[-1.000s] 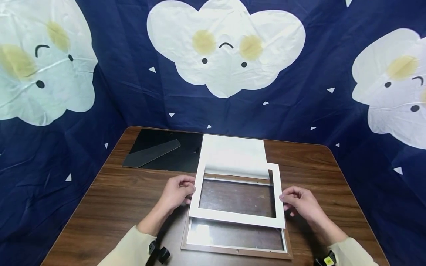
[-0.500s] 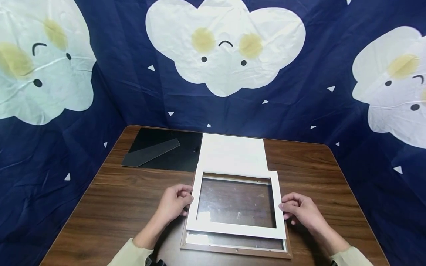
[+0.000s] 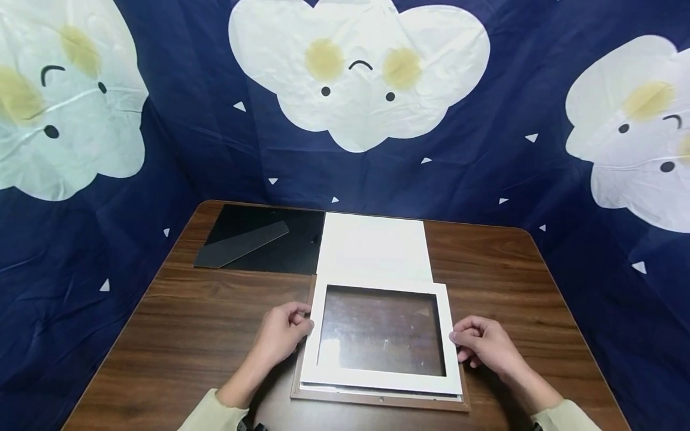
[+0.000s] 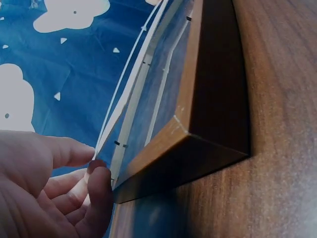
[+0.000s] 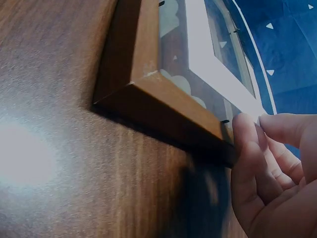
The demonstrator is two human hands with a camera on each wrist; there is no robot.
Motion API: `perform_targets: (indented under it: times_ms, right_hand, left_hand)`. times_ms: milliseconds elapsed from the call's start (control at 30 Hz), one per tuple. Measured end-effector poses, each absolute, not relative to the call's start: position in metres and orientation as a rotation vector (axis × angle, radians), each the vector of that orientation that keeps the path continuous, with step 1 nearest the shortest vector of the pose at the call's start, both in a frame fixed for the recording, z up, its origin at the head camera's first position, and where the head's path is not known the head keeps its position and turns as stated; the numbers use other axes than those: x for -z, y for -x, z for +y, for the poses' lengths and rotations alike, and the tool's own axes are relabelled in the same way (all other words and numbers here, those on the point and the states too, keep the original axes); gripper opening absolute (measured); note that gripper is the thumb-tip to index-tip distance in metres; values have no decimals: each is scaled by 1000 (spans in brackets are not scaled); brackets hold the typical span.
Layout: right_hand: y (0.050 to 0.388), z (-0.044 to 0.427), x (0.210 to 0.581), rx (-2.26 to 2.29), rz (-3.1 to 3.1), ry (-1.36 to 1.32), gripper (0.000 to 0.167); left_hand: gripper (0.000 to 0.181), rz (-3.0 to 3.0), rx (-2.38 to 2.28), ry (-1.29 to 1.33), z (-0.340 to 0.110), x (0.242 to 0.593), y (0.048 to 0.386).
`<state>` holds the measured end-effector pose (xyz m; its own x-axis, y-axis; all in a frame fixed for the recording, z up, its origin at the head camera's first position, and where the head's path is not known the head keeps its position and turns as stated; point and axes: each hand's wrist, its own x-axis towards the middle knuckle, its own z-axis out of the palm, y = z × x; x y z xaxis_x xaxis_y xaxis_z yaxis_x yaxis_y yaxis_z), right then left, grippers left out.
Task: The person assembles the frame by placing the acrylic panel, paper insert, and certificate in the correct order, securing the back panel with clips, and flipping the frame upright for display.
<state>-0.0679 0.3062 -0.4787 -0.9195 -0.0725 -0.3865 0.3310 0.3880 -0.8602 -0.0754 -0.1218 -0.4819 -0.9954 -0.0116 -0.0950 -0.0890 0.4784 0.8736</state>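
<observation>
A white picture mat (image 3: pixel 377 378) with a rectangular opening is held just above a brown wooden picture frame (image 3: pixel 380 400), which lies on the table with clear glazing in it. My left hand (image 3: pixel 281 332) pinches the mat's left edge between thumb and fingers. At the opposite edge, the thumb and fingers of my right hand (image 3: pixel 487 342) pinch it too. In the left wrist view the mat (image 4: pixel 130 82) stands tilted over the frame (image 4: pixel 183 129), with a gap between. Small dark tabs show along the frame's inner edge.
Behind the frame lies a white sheet (image 3: pixel 374 245). Left of it is a black backing board (image 3: pixel 253 218) with a dark easel leg (image 3: pixel 242 244) across it. The wood-grain table (image 3: pixel 178 335) ends at a navy cloud-patterned curtain (image 3: pixel 302 164).
Both hands have brought the mat toward the near side and lower over the picture frame. It now covers most of the glazing, and the white sheet behind is seen more fully.
</observation>
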Motion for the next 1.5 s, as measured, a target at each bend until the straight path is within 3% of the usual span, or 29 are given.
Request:
perform_targets:
  times_ms: [333,900,1300,1500]
  right_hand:
    - [65,303,484,1553,2311,-239,46]
    - [67,292,484,1291,2594,-225,30]
    - [69,293,484,1271,2613,-179,30]
    - [69,294,484,1261,2635,-164,30]
  left_hand:
    - [21,2817,-1319,22,-120,488,72]
    - [14,2990,-1201,-69,-114,496,71]
    - [51,2916,-1203,-16,-112,494,70]
    - [60,2921,-1213,-13,-114,496,72]
